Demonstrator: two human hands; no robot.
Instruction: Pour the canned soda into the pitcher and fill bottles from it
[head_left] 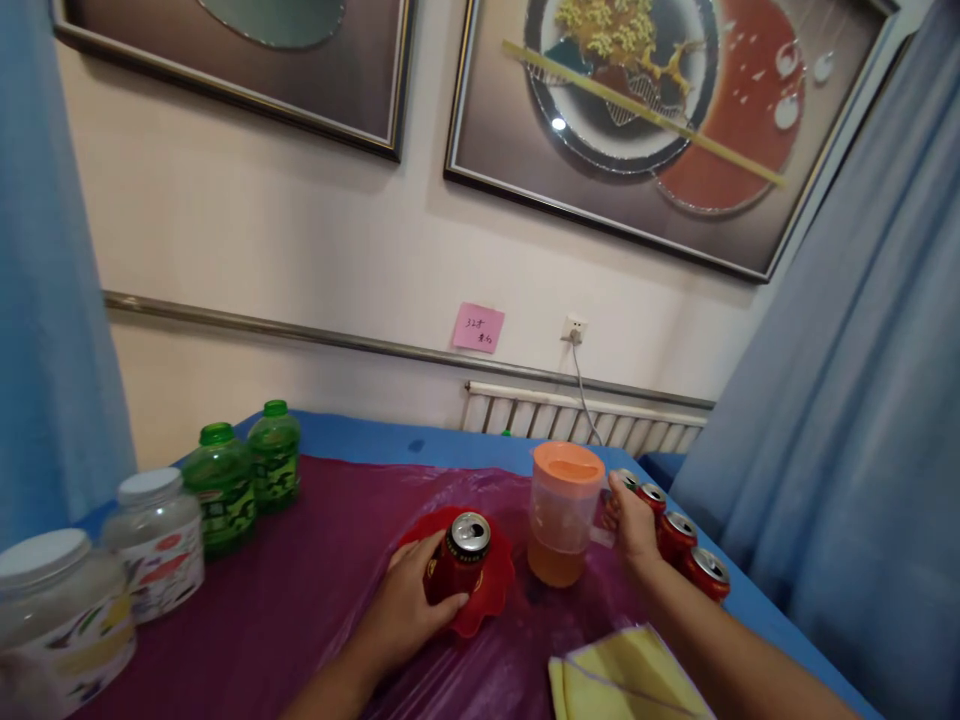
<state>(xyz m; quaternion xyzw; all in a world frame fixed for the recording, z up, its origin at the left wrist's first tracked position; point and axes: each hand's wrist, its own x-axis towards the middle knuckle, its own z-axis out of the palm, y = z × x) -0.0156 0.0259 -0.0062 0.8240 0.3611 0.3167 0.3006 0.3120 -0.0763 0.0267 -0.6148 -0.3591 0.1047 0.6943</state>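
Observation:
My left hand [409, 605] is wrapped around a dark red drink can [456, 572] with an opened silver top. The can is upright over a red scalloped dish [495, 585]; I cannot tell whether it touches the dish. Just right of it stands a clear plastic pitcher [561, 515] with an orange lid and amber liquid in its lower part. At the pitcher's handle side, my right hand [632, 520] is closed with curled fingers, seemingly around the handle, which is mostly hidden.
Several red cans [677, 538] line the right edge beyond my right forearm. A folded yellow cloth [626, 680] lies in front. Green bottles [220, 490] and white-lidded jars [161, 545] stand left on the purple plastic sheet [322, 540]. A radiator [517, 410] is behind.

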